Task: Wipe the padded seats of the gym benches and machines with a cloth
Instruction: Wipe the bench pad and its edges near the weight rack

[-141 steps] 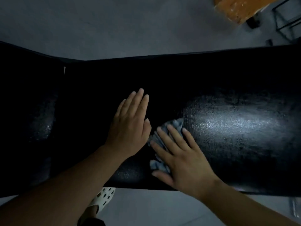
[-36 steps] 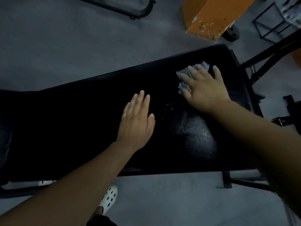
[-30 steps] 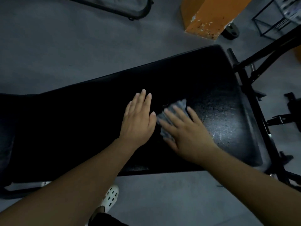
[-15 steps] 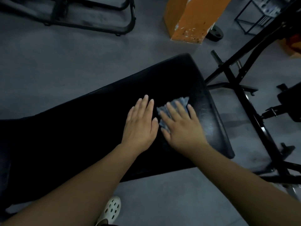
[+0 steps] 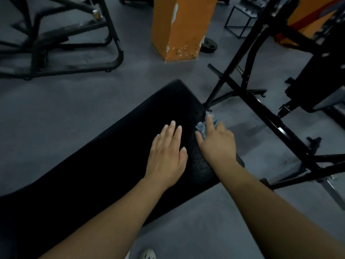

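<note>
There was a single view, taken from a camera on the person's head. It looked forward and steeply down from above the bench, and its wide lens took in a broad sweep of the room. Both forearms ran in from the bottom edge to the left hand (image 5: 166,156) and the right hand (image 5: 216,146), which sat near mid-frame. They were close enough to show the grain of the black bench pad (image 5: 115,156), which slanted from lower left up to the centre. Almost straight below, at the bottom edge, the toe of a white shoe (image 5: 148,254) showed. Toward the top, the view reached the grey floor (image 5: 74,101), an orange pillar (image 5: 179,28), a machine frame (image 5: 113,34) at upper left and a black rack (image 5: 242,90) on the right.
</note>
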{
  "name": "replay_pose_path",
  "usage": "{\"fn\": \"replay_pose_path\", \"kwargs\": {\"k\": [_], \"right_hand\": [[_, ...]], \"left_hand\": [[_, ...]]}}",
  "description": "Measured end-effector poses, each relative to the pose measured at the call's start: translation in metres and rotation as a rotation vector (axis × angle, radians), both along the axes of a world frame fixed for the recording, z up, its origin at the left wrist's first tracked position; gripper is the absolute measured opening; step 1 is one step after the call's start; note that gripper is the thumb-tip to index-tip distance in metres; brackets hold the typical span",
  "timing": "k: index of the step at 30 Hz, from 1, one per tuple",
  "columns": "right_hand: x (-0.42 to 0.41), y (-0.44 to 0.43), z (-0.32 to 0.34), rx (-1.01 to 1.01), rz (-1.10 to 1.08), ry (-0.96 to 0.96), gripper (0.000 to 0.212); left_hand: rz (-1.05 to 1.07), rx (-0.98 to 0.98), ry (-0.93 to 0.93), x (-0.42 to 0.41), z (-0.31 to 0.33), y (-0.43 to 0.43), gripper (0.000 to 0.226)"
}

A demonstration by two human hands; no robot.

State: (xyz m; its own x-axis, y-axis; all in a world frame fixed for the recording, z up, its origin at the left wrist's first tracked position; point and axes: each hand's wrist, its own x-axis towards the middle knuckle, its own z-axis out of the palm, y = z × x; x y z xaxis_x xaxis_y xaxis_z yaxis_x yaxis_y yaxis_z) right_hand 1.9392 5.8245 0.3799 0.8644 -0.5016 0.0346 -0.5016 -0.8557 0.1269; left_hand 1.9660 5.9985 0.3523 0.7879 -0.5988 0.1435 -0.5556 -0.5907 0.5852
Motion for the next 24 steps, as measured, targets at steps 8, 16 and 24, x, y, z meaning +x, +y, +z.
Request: {"fn": "replay_pose_path", "kwargs": {"k": [8, 16, 24], "right_hand": [[-0.089, 0.013, 0.023, 0.042, -0.182, 0.096, 0.054], [-0.146, 0.021, 0.096, 0.087, -0.286, -0.326, 0.050], [-0.278, -0.021, 0.131, 0.035, -0.551, -0.582, 0.058]], "left_hand": [[-0.207, -0.040, -0.096, -0.004, 0.037, -0.004, 0.069], [-0.508, -0.060, -0.275, -0.027, 0.113, -0.049, 0.066], [-0.752, -0.092, -0.400, -0.130, 0.165, -0.141, 0.065]]}}
